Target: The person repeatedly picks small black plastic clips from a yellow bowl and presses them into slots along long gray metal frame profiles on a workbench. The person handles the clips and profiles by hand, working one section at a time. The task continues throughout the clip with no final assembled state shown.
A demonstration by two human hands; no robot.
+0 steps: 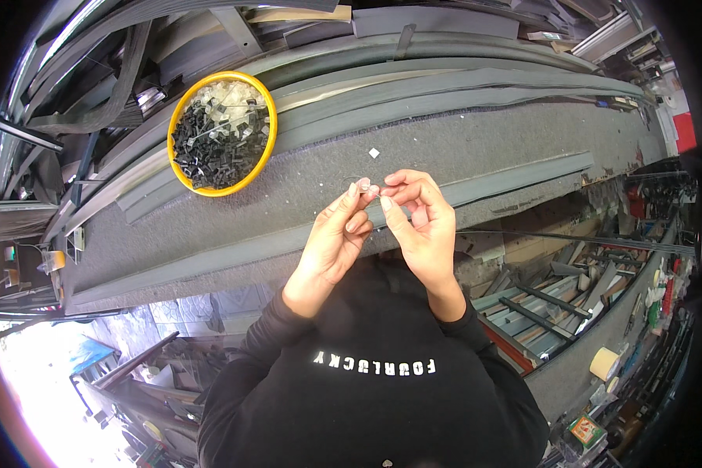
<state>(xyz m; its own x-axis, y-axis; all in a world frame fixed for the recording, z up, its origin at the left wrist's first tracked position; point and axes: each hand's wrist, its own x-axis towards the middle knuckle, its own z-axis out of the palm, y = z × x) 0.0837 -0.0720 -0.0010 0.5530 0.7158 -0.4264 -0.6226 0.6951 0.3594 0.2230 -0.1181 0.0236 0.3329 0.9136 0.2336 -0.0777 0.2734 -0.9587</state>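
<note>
My left hand (331, 246) pinches a small clear piece (364, 187) between thumb and fingers, above the bench. Right beside it, my right hand (423, 222) has its thumb and fingers curled toward the same spot; what lies between its fingertips is too small to make out. Beneath both hands runs a long grey strip (491, 187) lying along the bench. A little beyond the fingertips lies a small white square (374, 153). To the left stands a round basin with a yellow rim (274, 129), filled with small black pieces (214, 152) and clear ones (234, 101).
The dark carpet-like bench top (304, 175) stretches across the view. Long grey profiles (476, 82) are stacked along its far side. At the right, a rack (554, 304) holds offcuts, and a roll of yellowish tape (604, 363) sits on another surface.
</note>
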